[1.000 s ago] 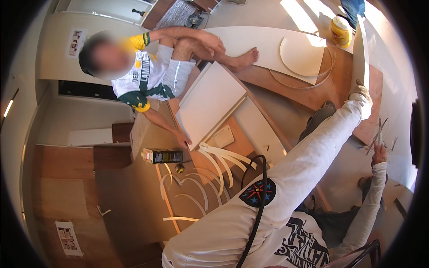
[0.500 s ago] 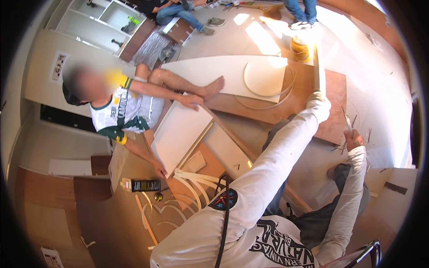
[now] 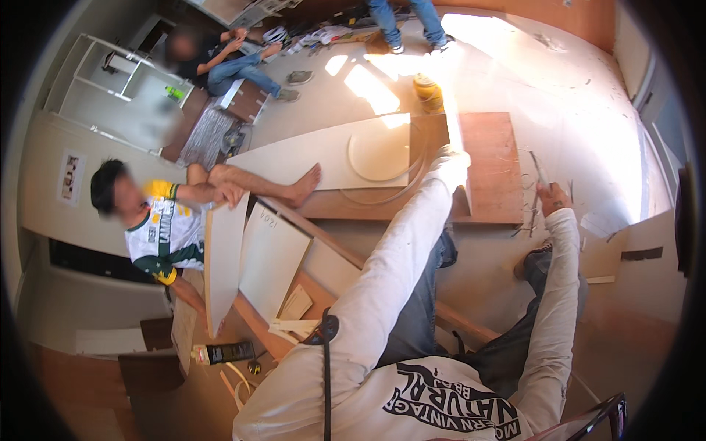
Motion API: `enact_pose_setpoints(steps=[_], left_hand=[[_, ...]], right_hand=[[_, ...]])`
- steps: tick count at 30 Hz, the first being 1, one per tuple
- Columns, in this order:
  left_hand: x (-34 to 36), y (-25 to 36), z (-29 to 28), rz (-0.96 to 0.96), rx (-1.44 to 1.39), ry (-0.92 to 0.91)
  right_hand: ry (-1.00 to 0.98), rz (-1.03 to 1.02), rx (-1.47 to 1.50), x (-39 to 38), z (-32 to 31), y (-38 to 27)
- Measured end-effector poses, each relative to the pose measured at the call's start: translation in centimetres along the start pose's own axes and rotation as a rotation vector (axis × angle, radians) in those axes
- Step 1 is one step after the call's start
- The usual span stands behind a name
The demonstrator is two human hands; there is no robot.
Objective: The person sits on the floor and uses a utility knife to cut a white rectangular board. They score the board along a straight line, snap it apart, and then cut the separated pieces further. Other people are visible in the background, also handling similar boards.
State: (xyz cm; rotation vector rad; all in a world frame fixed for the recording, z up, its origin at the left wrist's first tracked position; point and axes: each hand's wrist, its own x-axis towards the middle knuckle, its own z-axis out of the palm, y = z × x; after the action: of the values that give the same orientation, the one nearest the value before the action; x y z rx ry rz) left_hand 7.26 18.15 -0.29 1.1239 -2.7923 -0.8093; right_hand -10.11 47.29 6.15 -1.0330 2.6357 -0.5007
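Observation:
My left hand (image 3: 451,163) reaches forward and is closed on the near end of a narrow white panel (image 3: 453,125) that stands on its edge. That panel rests on a brown board (image 3: 494,158) lying on the floor. My right hand (image 3: 553,198), on the right, is wrapped round a slim, pale-handled tool (image 3: 541,169); its tip points away from me and its exact kind is too small to tell. Thin dark trimmings (image 3: 531,213) lie beside that hand. A loop of pale edging strip (image 3: 360,151) lies over a large white panel (image 3: 294,140) further left.
On the left a seated co-worker holds up a white board (image 3: 224,257) above another white panel (image 3: 272,253). A yellow tub (image 3: 427,93) stands beyond my left hand. A dark bottle (image 3: 229,353) and a tape measure (image 3: 254,366) lie lower left. Two more people are at the back.
The view has swung, moving the scene leftward. The co-worker has tilted a white board up, baring the panel under it. My hands keep their holds on the white panel and the slim tool.

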Motion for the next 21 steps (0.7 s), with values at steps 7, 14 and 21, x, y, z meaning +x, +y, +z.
enact_pose_setpoints(steps=[7, 14, 21], left_hand=[[-1.1, 3.7, -4.9, -0.443, -0.124, -0.168], [-1.9, 5.6, -6.6, -0.552, -0.218, -0.069], [-3.6, 6.0, -7.7, -0.459, -0.349, 0.001]], right_hand=[[-0.055, 0.037, 0.003, 1.5, 0.4, -1.6], [0.085, -0.162, 0.061, 2.7, 1.8, -2.9], [-0.024, -0.137, 0.081, 5.6, 3.9, -1.9]])
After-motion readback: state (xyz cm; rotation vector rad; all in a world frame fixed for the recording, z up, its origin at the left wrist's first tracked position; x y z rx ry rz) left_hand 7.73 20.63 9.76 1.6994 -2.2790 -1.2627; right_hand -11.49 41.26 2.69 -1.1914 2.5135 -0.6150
